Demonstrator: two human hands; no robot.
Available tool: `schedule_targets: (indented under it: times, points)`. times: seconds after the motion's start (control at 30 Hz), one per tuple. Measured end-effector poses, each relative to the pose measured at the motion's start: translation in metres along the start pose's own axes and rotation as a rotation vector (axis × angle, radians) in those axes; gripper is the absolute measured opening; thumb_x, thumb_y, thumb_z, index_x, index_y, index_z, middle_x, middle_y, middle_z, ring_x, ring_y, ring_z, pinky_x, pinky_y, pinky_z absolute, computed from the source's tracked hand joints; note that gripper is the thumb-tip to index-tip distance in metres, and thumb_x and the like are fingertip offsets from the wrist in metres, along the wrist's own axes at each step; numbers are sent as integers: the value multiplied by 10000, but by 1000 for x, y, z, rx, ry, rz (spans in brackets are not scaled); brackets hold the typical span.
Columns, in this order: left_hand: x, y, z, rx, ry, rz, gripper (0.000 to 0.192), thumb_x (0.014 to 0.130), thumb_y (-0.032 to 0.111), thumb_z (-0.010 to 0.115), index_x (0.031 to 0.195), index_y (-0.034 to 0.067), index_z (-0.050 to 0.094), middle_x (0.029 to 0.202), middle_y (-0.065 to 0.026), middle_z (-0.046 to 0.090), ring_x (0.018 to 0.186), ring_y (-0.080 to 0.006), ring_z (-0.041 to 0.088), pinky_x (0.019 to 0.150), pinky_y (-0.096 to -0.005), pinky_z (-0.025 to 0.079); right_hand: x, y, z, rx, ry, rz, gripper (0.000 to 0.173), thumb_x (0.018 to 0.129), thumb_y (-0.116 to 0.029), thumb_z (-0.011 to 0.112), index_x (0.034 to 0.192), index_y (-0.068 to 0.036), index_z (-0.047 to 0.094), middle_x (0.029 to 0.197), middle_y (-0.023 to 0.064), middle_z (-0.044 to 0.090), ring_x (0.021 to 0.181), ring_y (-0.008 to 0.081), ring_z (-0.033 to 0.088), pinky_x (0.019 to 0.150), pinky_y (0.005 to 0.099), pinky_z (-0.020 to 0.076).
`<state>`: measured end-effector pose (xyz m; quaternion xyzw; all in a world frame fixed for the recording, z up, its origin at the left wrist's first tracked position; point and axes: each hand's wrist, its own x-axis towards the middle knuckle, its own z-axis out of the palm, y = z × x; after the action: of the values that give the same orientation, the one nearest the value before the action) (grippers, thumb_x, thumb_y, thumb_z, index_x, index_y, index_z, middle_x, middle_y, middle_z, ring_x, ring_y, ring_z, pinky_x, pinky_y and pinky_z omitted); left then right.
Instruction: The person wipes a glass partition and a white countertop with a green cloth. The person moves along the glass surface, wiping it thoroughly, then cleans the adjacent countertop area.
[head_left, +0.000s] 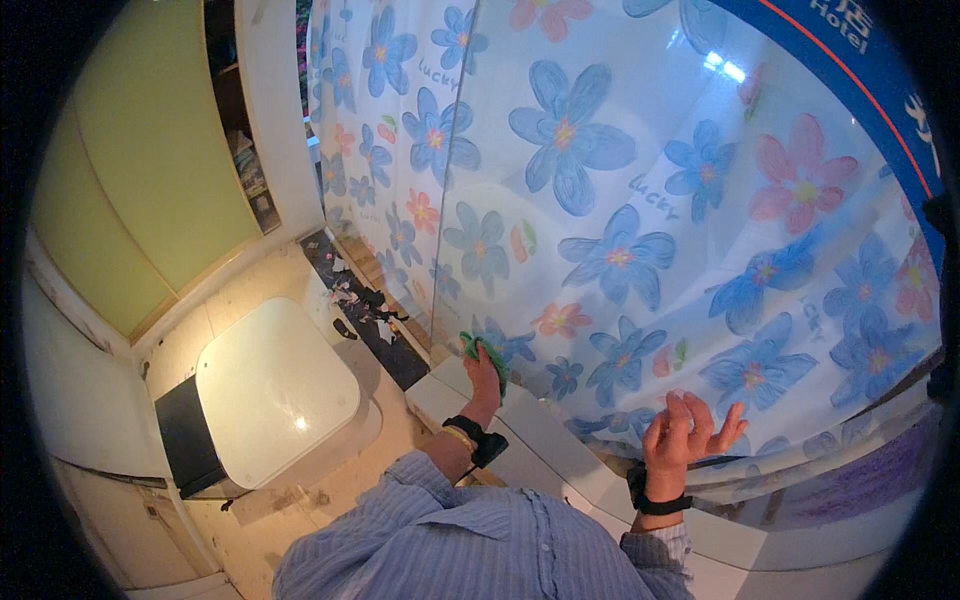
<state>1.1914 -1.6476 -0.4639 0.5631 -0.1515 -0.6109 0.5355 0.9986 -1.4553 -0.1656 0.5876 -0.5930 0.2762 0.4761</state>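
Note:
My left hand (484, 382) holds a green cloth (496, 364) at the lower part of a glass pane (487, 172), just right of the pane's vertical edge. Behind the glass hangs a white curtain (375, 142) printed with blue and pink flowers. My right hand (686, 435) is raised near the lower pane, empty, its fingers apart and half curled. Whether its fingertips touch the glass, I cannot tell. Below both hands runs a white ledge (536, 424). Each wrist wears a black strap.
To the left stands a white fixture with rounded corners (277, 390) and a black end (187, 439). Scraps of debris (367, 300) lie on a dark floor strip (390, 356). Yellow-green panels (150, 135) rise beyond. A blue sign with writing (862, 67) curves at upper right.

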Motion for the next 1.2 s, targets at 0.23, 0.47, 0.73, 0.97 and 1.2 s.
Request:
schedule_targets:
  times: [0.23, 0.47, 0.73, 0.97, 1.2]
  points:
    - [-127, 75, 75, 339, -22, 863, 639, 1029, 327, 484, 1559, 47, 261, 1583, -258, 217, 1418, -438, 286, 1152, -474, 277, -6, 18, 1, 64, 35, -12, 167, 828, -145, 617, 931, -191, 741, 1105, -13, 657, 1401, 398, 327, 1193, 592, 116]
    - [-216, 44, 91, 693, -380, 1673, 522, 924, 357, 608, 1410, 190, 515, 1533, -252, 319, 1408, -498, 273, 1084, -715, 217, -16, 30, -6, 106, 5, 16, 200, 833, -142, 601, 976, -179, 736, 1129, -5, 682, 1407, 411, 333, 1197, 599, 103]
    - [-174, 25, 25, 920, -657, 2088, 581, 858, 161, 600, 1348, 469, 553, 1442, 3, 476, 1421, -247, 339, 1145, -695, 175, -12, 6, -20, 75, 8, -1, 227, 810, -97, 612, 985, -171, 736, 1136, -4, 672, 1407, 416, 335, 1195, 613, 119]
    - [-81, 90, 29, 968, -433, 2027, 627, 770, 179, 706, 1316, 449, 558, 1588, -44, 320, 1484, -332, 257, 1134, -721, 183, -15, 0, 10, 34, 20, 9, 253, 792, -74, 619, 980, -193, 740, 1169, -16, 654, 1413, 410, 328, 1190, 620, 132]
    - [-2, 109, 21, 766, -281, 1736, 566, 794, 163, 716, 1336, 244, 571, 1591, -172, 279, 1479, -401, 235, 1127, -685, 216, -9, -3, 38, 14, 51, 5, 199, 802, -51, 618, 913, -154, 747, 1111, -10, 659, 1410, 402, 341, 1180, 605, 178]
